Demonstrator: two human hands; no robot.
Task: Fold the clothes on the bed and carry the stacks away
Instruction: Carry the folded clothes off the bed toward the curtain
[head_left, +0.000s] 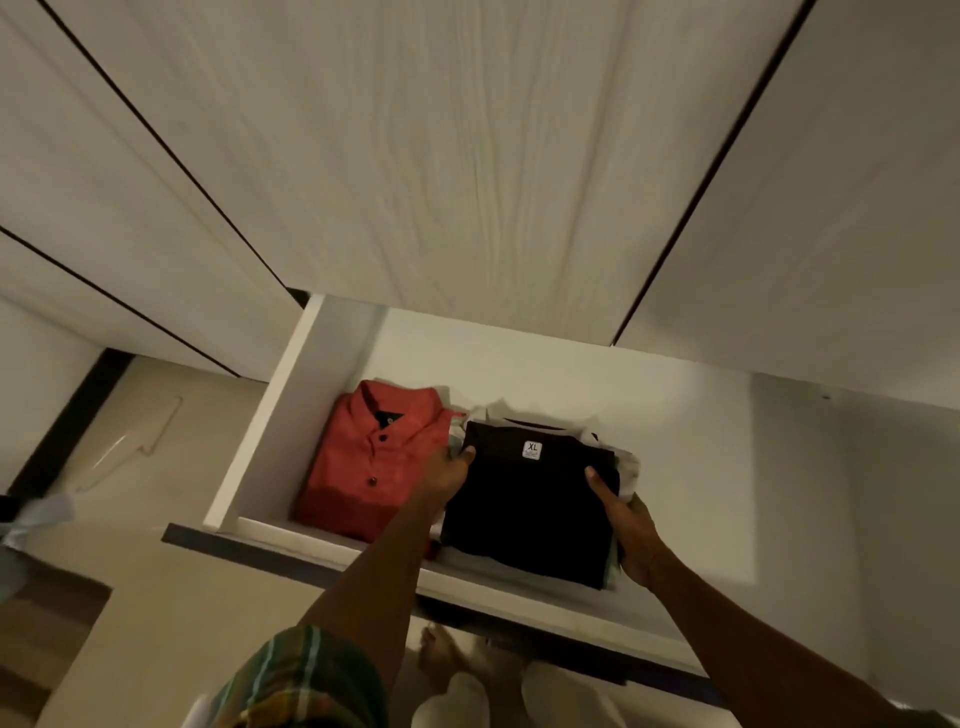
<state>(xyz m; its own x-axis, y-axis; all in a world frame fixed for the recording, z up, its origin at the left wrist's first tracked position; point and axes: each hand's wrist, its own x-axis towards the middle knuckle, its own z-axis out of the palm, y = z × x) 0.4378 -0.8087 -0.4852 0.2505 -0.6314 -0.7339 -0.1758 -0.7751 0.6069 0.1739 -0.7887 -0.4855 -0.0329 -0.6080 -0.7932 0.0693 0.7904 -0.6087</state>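
A stack of folded clothes topped by a black shirt (524, 509) with a white XL label sits in an open white drawer (270, 421). My left hand (447, 475) grips the stack's left edge, thumb on top. My right hand (626, 525) grips its right edge, thumb on the black cloth, fingers underneath among lighter garments. A folded red button-up shirt (369, 462) lies in the drawer just left of the stack, touching it.
Pale wood-grain wardrobe doors (441, 156) rise behind the drawer. The drawer's dark front edge (291, 558) juts toward me. On the tiled floor at left lies a clear hanger (124, 447). My bare foot (441, 654) stands below the drawer.
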